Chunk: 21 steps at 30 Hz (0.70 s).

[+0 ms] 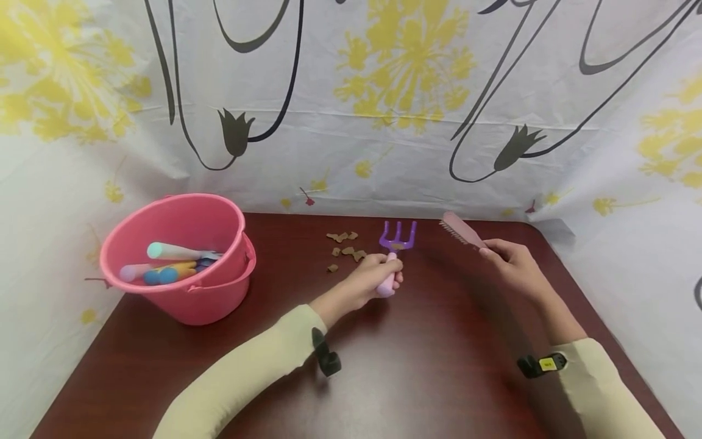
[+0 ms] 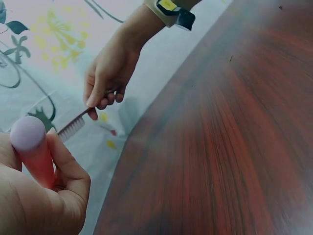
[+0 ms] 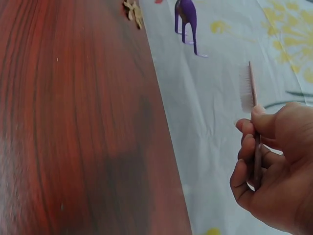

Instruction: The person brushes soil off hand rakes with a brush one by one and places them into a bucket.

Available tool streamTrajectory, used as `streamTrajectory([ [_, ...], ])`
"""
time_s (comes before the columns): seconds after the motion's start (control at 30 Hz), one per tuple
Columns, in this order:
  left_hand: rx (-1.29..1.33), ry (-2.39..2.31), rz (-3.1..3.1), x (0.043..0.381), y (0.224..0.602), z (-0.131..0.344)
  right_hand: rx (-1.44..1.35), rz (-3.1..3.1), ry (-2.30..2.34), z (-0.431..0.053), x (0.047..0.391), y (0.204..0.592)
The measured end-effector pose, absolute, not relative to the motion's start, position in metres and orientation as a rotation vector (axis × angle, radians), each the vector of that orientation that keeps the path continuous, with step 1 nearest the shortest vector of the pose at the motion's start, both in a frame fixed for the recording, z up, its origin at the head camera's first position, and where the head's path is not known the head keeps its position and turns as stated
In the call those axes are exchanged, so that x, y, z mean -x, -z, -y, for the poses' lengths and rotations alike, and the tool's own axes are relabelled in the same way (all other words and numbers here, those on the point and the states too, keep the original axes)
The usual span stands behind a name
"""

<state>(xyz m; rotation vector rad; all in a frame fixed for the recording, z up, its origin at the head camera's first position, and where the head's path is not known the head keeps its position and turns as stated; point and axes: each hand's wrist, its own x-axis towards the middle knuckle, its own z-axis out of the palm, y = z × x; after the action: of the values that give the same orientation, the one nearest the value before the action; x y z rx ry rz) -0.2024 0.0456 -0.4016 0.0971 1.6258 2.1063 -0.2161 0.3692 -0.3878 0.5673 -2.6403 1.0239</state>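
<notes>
My left hand (image 1: 368, 279) grips the pink handle of a small garden fork (image 1: 397, 238), its purple three-pronged head pointing toward the back wall. A brown bit lies on the fork's head near the base of the prongs. In the left wrist view the rounded handle end (image 2: 29, 134) stands up out of the fist. My right hand (image 1: 515, 268) pinches the handle of a pink brush (image 1: 462, 229), bristles turned down and to the left. The right wrist view shows the fingers curled along the brush handle (image 3: 257, 161). Left of the fork, several brown pieces (image 1: 348, 250) lie scattered on the table.
On the left side of the dark wooden table (image 1: 417, 366) stands a pink bucket (image 1: 203, 305) with several coloured-handled tools (image 1: 175, 251) inside. A patterned white cloth (image 1: 307, 152) hangs behind the table and along its sides.
</notes>
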Motion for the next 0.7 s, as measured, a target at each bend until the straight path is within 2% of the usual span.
streamTrajectory([
  [0.3,-0.039,-2.207,-1.667,0.191,0.408,-0.001,-0.629,2.669,-0.986,-0.326,0.230,0.386],
  [0.7,0.015,-2.206,-1.695,0.172,0.413,0.025,-0.768,2.668,-0.942,-0.267,0.249,0.388],
])
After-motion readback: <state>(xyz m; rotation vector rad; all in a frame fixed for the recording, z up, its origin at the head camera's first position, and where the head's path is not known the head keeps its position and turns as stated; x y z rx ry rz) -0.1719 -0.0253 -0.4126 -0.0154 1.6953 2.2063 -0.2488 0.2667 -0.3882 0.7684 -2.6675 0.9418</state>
